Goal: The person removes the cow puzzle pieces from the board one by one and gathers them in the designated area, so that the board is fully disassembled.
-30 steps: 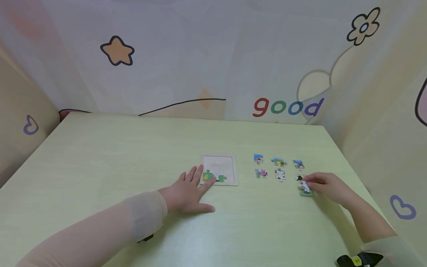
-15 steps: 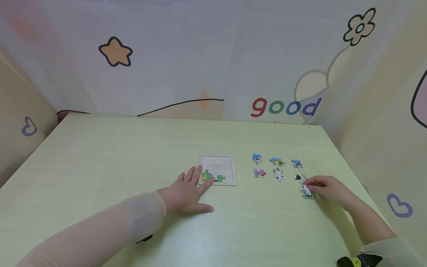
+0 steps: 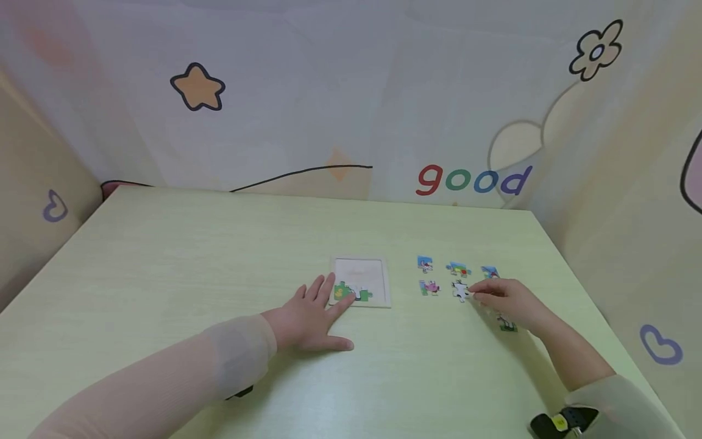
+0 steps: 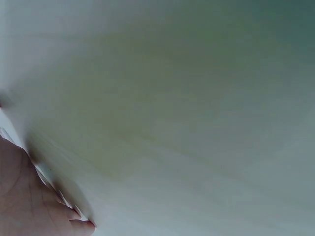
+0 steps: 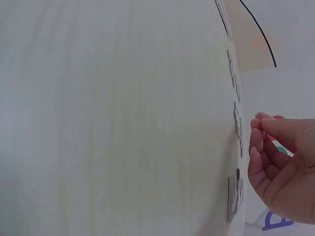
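My left hand (image 3: 307,317) lies spread in the head view, its index finger touching the pale square puzzle tray (image 3: 387,274). Green joined pieces (image 3: 363,294) sit along the tray's lower edge, partly covered by that finger. My right hand (image 3: 510,302) hovers with thumb and index fingertips beside a white, black-spotted puzzle piece (image 3: 460,291). In the right wrist view the right hand (image 5: 283,164) has loosely bent fingers, with nothing visible between the tips. Under it a green-bottomed piece (image 3: 507,324) shows in part. The left wrist view catches only part of the left hand (image 4: 34,196).
Other loose pieces lie right of the tray: a blue one (image 3: 425,263), a colourful one (image 3: 457,269), a partly hidden blue one (image 3: 490,271) and one with a pink figure (image 3: 429,288). The pale green table (image 3: 192,256) meets a printed backdrop (image 3: 285,91).
My right hand has let go of the green-bottomed piece, which slid slightly toward me, and has moved left to the white spotted piece. My left hand stays on the tray.
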Tool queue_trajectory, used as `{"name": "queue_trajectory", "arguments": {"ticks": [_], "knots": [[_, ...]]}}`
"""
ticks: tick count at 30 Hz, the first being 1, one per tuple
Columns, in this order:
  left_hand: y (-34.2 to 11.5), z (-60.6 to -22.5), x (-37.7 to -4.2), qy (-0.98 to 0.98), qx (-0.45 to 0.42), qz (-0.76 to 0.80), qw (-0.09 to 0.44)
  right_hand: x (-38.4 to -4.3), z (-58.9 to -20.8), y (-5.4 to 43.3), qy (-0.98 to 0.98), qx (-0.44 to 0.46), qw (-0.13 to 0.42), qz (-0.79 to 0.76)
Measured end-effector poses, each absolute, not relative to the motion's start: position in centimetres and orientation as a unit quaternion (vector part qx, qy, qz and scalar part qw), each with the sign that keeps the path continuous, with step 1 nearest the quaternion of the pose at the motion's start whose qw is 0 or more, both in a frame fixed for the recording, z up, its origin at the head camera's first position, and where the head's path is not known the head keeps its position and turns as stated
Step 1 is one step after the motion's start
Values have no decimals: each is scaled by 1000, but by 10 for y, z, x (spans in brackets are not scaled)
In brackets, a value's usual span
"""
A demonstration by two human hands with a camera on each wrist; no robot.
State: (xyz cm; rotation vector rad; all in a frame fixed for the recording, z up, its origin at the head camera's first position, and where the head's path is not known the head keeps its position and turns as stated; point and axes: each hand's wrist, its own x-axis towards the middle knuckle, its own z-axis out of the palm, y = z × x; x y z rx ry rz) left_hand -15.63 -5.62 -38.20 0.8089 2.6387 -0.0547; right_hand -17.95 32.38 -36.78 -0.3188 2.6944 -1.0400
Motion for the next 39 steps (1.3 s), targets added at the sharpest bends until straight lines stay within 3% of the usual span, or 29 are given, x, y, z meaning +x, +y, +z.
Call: {"name": "queue_trajectory", "arguments": {"ticks": [20,39], "knots": [[-52,-382,-156,941,283,-15,185,-204,-371,205,869,-140,196,-432],[-55,-385,-155,955,248,-10,164,-200,-380,154,932,-194,149,-267]]}}
